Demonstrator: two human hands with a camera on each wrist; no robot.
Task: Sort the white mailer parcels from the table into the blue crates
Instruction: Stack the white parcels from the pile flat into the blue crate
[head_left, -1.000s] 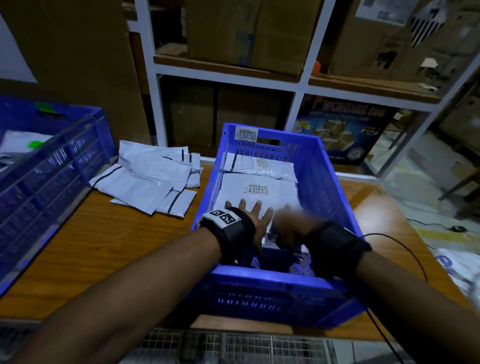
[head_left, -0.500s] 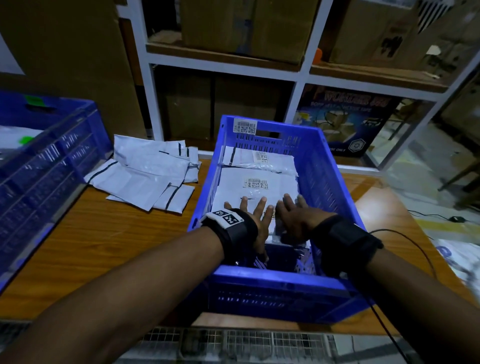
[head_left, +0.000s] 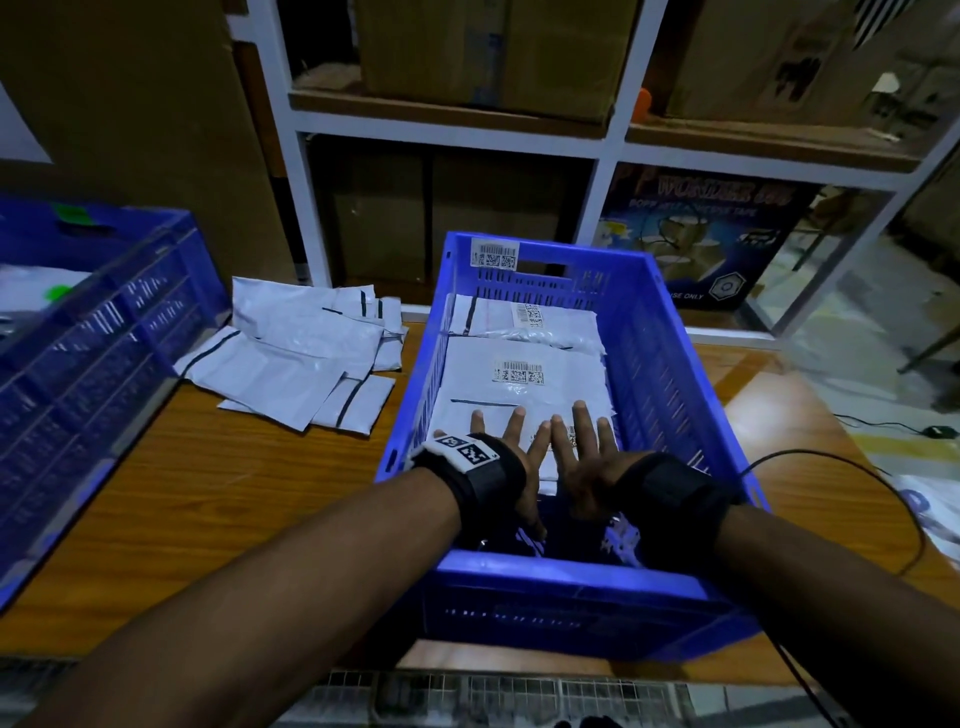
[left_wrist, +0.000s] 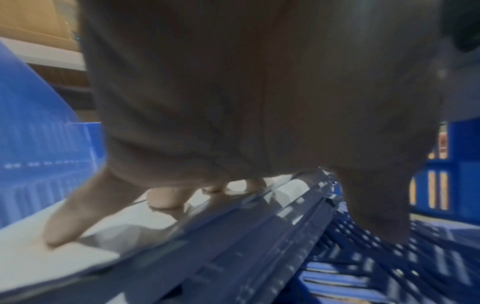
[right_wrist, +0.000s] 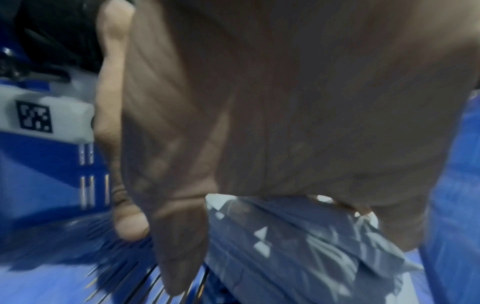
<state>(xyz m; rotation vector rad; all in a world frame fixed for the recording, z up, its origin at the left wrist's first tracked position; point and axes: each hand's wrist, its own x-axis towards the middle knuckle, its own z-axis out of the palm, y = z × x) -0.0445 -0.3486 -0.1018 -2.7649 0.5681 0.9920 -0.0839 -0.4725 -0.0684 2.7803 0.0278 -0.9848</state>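
A blue crate stands in the middle of the table with several white mailer parcels stacked inside. Both my hands lie flat on the nearest parcel in the crate, fingers straight and spread. My left hand is beside my right hand, almost touching. In the left wrist view my left fingers press on the white parcel. In the right wrist view the crumpled edge of a parcel shows under my right palm. A pile of white mailers lies on the table left of the crate.
A second blue crate stands at the far left with white parcels inside. A white shelf rack with cardboard boxes rises behind the table. A black cable runs over the table's right corner. Bare wooden tabletop lies between the crates.
Both hands have slid forward over the top parcel and their fingers have straightened and spread flat. The right hand, blurred a second ago, now lies still beside the left.
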